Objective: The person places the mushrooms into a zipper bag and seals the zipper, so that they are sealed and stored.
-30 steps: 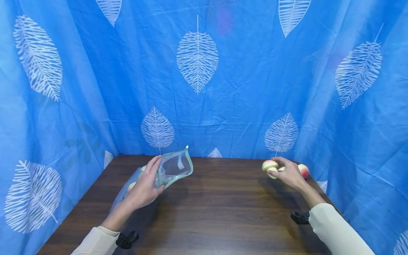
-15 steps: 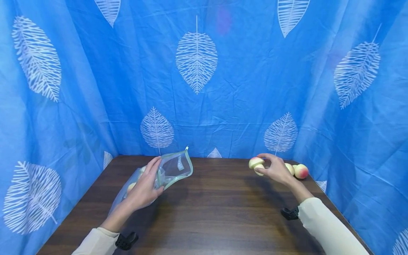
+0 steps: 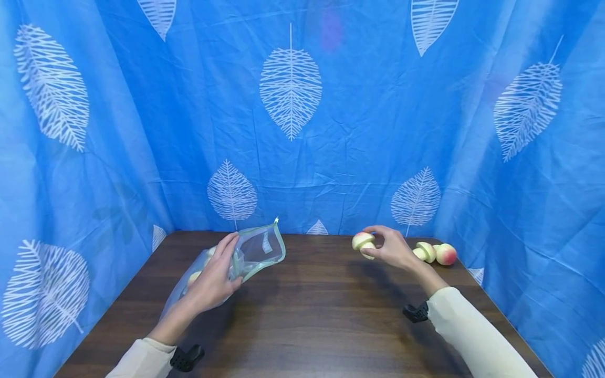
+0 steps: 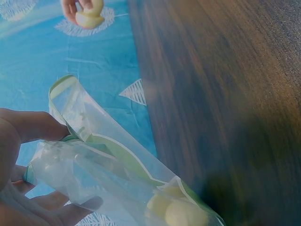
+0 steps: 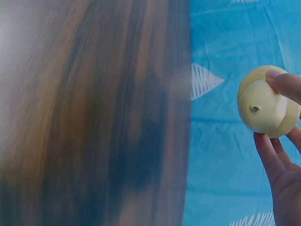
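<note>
Bag point(image 3: 255, 247) gripped by left hand point(image 3: 215, 277) fingers, probably so its mouth gapes, while right hand point(image 3: 393, 250) fingers pinch mushroom point(image 3: 361, 241) clear of surface point(image 3: 307, 315).

Long left sleeve point(image 3: 144, 361), cream, plain cloth, lightly creased near its end, right sleeve point(image 3: 477, 331) matching, fairly close-fitting, left wrist unit point(image 3: 187, 358) black, rounded, pitted with small holes, right wrist unit point(image 3: 416, 313) likewise black and dotted, left hand point(image 3: 216, 277) and right hand point(image 3: 394, 249) bare.
</note>
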`<state>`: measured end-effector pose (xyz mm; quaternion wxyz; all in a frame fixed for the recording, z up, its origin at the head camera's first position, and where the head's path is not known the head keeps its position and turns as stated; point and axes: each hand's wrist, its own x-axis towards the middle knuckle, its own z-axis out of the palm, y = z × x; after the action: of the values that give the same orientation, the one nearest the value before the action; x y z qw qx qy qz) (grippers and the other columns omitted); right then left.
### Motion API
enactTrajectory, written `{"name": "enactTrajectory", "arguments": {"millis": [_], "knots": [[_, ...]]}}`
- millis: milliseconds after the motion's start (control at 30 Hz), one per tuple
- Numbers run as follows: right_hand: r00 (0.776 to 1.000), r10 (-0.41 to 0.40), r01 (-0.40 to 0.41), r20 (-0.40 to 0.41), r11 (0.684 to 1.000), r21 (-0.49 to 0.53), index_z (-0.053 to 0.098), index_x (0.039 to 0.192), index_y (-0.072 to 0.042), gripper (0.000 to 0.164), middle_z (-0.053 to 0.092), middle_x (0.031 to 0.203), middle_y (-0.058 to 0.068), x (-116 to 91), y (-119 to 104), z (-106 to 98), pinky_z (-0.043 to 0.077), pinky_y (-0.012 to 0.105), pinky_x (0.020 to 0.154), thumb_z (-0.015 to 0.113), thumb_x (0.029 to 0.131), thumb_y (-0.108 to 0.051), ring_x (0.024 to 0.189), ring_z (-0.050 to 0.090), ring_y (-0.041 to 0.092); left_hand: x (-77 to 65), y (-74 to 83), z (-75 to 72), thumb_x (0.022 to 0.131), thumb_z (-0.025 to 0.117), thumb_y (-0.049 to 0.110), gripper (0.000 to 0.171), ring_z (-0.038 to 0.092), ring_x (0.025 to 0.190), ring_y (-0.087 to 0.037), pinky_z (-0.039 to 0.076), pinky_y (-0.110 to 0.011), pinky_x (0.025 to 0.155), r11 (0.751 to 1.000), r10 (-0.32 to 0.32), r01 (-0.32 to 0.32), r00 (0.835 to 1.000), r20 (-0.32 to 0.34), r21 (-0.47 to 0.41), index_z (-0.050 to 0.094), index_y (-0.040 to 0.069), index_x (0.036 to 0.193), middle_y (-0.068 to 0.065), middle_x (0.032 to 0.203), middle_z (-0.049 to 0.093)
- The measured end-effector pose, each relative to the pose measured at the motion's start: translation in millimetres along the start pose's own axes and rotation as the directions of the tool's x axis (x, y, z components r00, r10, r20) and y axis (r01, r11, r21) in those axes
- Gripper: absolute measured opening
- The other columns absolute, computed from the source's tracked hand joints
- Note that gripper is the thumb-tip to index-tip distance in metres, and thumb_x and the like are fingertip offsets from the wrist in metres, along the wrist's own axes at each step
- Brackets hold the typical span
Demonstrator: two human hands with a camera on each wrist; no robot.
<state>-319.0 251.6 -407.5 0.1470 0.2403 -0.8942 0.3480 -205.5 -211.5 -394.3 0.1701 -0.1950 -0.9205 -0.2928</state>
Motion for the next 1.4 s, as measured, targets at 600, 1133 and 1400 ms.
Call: {"name": "enactTrajectory", "arguments": {"millis": [600,1133,1400], "knots": [[0.991,-0.106,0.096,0.079,0.989,0.116,0.069,0.127,-0.002,0.05,0.067,0.123,0.014,38,-46,39,0.06,0.027,0.078,0.089,0.082,-0.011,0.109,0.068,0.033,-0.3,-1.7,1.8,0.078,0.086,-0.004,0.099,0.036,0.144,-0.044,0.045,-0.059,0.104,1.0,0.029,-0.029,0.999,-0.014,-0.004,0.028,-0.007,0.158,-0.02,0.164,0.023],[0.973,-0.192,0.175,0.126,0.976,0.132,0.072,0.124,-0.008,0.046,0.067,0.119,0.005,65,-93,71,0.059,0.025,0.076,0.089,0.081,-0.013,0.111,0.063,0.023,-0.6,0.0,1.9,0.079,0.086,-0.003,0.099,0.035,0.144,-0.044,0.045,-0.059,0.104,1.0,0.025,-0.025,1.0,-0.007,-0.006,0.028,-0.006,0.158,-0.02,0.164,0.022],[0.961,-0.244,0.223,0.129,0.962,0.158,0.071,0.124,-0.004,0.048,0.068,0.117,0.007,74,-110,79,0.059,0.024,0.074,0.089,0.081,-0.011,0.107,0.064,0.024,-0.2,1.2,2.6,0.078,0.087,-0.003,0.1,0.036,0.143,-0.044,0.045,-0.058,0.104,1.0,0.022,-0.022,1.0,-0.005,-0.004,0.028,-0.006,0.158,-0.02,0.164,0.023]]}}
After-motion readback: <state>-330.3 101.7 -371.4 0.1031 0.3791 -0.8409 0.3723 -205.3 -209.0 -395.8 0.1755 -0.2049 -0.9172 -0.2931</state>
